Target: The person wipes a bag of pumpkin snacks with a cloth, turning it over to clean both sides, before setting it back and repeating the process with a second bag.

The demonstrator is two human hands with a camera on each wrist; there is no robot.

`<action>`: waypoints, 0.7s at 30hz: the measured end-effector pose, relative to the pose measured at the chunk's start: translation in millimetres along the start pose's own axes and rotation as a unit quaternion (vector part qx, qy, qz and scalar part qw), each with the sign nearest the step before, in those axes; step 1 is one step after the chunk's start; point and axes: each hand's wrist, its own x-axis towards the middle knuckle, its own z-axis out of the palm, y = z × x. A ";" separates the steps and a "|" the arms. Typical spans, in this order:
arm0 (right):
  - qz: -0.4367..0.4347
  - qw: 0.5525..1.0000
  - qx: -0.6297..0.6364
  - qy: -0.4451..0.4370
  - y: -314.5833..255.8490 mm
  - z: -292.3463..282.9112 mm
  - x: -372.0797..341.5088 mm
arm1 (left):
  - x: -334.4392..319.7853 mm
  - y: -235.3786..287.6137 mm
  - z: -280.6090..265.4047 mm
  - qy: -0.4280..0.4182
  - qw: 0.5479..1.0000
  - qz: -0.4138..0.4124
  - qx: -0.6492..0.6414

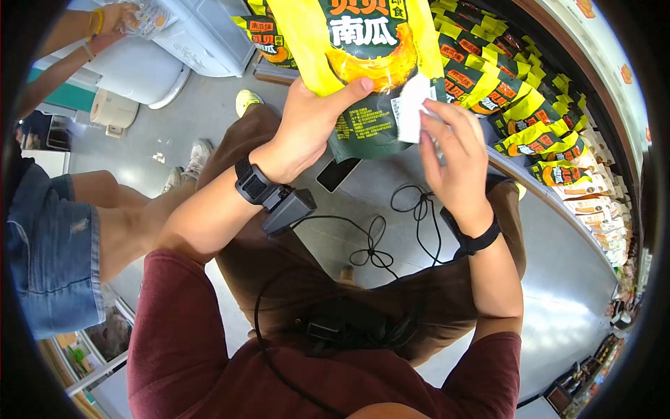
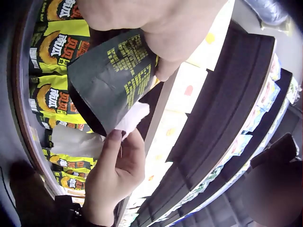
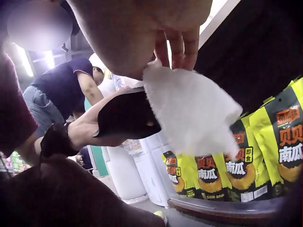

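Note:
A yellow and dark green pouch [image 1: 370, 49] with a pumpkin picture is gripped by the left hand [image 1: 303, 126], thumb across its front, in the head view. The right hand [image 1: 457, 150] pinches a white tissue [image 1: 413, 108] at the pouch's lower right edge. In the left wrist view the pouch's dark printed panel [image 2: 113, 75] faces the camera, with the tissue [image 2: 135, 118] at its edge between the right hand's [image 2: 116, 175] thumb and fingers. The tissue [image 3: 189, 111] hangs from the right fingertips in the right wrist view, partly covering the pouch's dark side [image 3: 125, 116].
Similar pouches [image 1: 488, 77] stand in rows on a curved shelf at the right. A phone [image 1: 338, 174] and black cables [image 1: 373, 244] are below the hands. Another person in denim shorts [image 1: 52, 258] stands at the left, beside white bins [image 1: 136, 66].

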 end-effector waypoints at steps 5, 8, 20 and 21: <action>0.101 0.994 -0.014 0.026 14.4 -12.5 -3.8 | 0.2 3.0 -1.2 0.007 1.000 0.008 0.014; 0.127 0.991 0.019 0.043 21.6 -15.0 -5.8 | -0.3 5.1 -1.5 0.008 1.000 0.021 0.011; 0.154 0.975 0.157 0.023 -8.8 6.6 -6.6 | -0.4 1.3 -1.3 -0.009 0.999 0.028 0.022; 0.131 0.978 0.158 0.021 -11.4 6.3 -5.6 | -0.5 0.4 -1.0 -0.006 0.999 0.034 0.020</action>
